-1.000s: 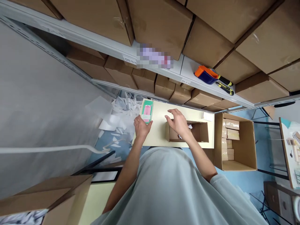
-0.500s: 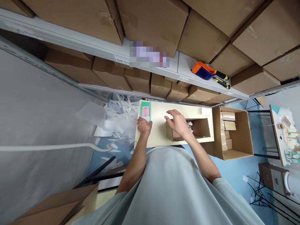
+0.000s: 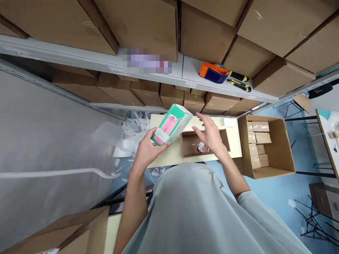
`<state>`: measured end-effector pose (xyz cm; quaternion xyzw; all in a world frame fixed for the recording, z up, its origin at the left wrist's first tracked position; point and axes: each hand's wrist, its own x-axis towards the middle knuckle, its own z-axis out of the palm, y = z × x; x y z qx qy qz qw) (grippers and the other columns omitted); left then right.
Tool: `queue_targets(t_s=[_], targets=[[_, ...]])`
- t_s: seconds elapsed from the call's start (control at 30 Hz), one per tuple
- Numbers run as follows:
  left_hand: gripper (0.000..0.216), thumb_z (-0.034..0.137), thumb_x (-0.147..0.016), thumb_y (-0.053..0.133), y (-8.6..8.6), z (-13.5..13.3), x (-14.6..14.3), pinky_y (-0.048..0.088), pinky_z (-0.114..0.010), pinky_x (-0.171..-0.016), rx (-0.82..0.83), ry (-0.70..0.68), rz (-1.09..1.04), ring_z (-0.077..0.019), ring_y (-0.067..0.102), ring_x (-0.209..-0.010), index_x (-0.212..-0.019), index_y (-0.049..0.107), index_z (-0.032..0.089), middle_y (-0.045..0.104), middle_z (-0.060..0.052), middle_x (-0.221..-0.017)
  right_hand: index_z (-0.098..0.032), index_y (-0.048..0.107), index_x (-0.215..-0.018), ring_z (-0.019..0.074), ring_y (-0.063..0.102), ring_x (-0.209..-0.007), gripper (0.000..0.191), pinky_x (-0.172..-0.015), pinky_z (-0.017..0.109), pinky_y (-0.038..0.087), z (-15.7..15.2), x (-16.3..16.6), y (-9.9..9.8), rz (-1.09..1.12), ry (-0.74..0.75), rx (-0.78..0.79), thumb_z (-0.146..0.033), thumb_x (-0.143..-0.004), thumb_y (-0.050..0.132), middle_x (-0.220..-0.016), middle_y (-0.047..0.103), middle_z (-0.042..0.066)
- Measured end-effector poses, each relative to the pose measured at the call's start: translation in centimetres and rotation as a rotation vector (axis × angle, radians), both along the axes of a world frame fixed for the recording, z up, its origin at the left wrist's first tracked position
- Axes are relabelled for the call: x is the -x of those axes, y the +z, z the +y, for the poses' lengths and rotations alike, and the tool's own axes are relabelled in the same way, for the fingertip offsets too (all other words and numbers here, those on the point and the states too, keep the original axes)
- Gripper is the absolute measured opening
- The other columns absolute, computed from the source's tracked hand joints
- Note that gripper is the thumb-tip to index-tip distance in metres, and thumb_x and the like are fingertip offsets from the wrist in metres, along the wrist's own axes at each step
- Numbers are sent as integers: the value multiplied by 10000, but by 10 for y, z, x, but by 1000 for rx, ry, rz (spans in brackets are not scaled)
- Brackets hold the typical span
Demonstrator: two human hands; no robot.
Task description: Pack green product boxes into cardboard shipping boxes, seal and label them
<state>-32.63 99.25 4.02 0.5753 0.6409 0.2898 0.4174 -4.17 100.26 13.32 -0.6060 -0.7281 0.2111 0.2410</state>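
Observation:
My left hand (image 3: 148, 150) grips the lower end of a green and white product box (image 3: 171, 124) with a pink item pictured on it, holding it tilted above the cream table (image 3: 169, 155). My right hand (image 3: 212, 135) hovers with fingers spread over a small open cardboard box (image 3: 189, 144) on the table; crumpled white paper (image 3: 201, 146) lies inside that box. The product box's upper end points toward my right hand, a short gap apart.
A larger open carton (image 3: 275, 148) with several small brown boxes stands right of the table. Metal shelves behind hold many cardboard boxes, an orange and blue tape dispenser (image 3: 213, 72) and a yellow-black tool (image 3: 238, 83). White paper scraps (image 3: 132, 130) litter the floor at left.
My left hand has lifted the green product box off the table's left side and tilted it toward the small open box. My right hand has moved slightly up, still spread over the box.

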Motion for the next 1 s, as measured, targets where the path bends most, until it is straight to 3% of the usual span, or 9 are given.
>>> queue_targets(t_s=[0.13, 0.2, 0.27, 0.43, 0.6, 0.73, 1.0], targets=[[734, 374, -797, 866, 57, -12, -35, 647, -378, -1019, -66, -228, 47, -283, 711, -1241, -1482, 615, 292, 709, -38, -1435, -347, 362, -1766, 322, 633, -1411, 759, -1149, 502, 598, -28, -48, 32, -13, 22, -19, -272, -1071, 658, -1638, 573, 109], [707, 342, -814, 840, 69, -15, -58, 628, -391, -1054, -110, -318, 94, -298, 705, -1261, -1485, 622, 300, 705, -40, -1440, -384, 336, -1778, 324, 636, -1411, 822, -1158, 504, 596, -43, -76, 38, -38, 39, 16, -231, -1042, 670, -1647, 563, 89], [713, 318, -818, 822, 69, -16, -82, 612, -405, -1073, -128, -402, 144, -324, 695, -1292, -1502, 621, 310, 700, -45, -1452, -392, 331, -1776, 325, 669, -1368, 853, -1129, 490, 610, -56, -104, 33, -63, 33, 78, -202, -1018, 672, -1609, 592, 87], [719, 231, -800, 776, 34, -15, -133, 602, -446, -1036, -60, -592, 287, -373, 693, -1277, -1501, 633, 300, 719, -73, -1426, -260, 368, -1727, 359, 730, -1239, 801, -997, 473, 629, -71, -146, -20, -223, -22, 298, -189, -993, 678, -1498, 662, 155], [760, 146, -738, 755, -13, -13, -160, 573, -484, -1109, 9, -674, 378, -389, 673, -1319, -1479, 649, 281, 719, -100, -1429, -106, 567, -1447, 376, 749, -1125, 503, -960, 452, 579, -66, -146, -69, -489, 36, 475, -133, -970, 724, -1294, 743, 230], [737, 106, -740, 733, -38, -9, -169, 566, -476, -1115, 30, -677, 380, -376, 681, -1302, -1457, 664, 260, 724, -111, -1399, -72, 622, -1318, 390, 717, -1190, 380, -1051, 462, 508, -56, -142, -87, -621, 90, 456, -83, -949, 712, -1251, 736, 273], [766, 53, -722, 692, -63, 0, -174, 483, -534, -1226, 24, -684, 404, -388, 649, -1348, -1472, 631, 193, 701, -164, -1420, -45, 654, -1338, 377, 714, -1189, 404, -1062, 441, 442, -35, -147, -106, -708, 209, 486, -133, -950, 727, -1273, 753, 285]])
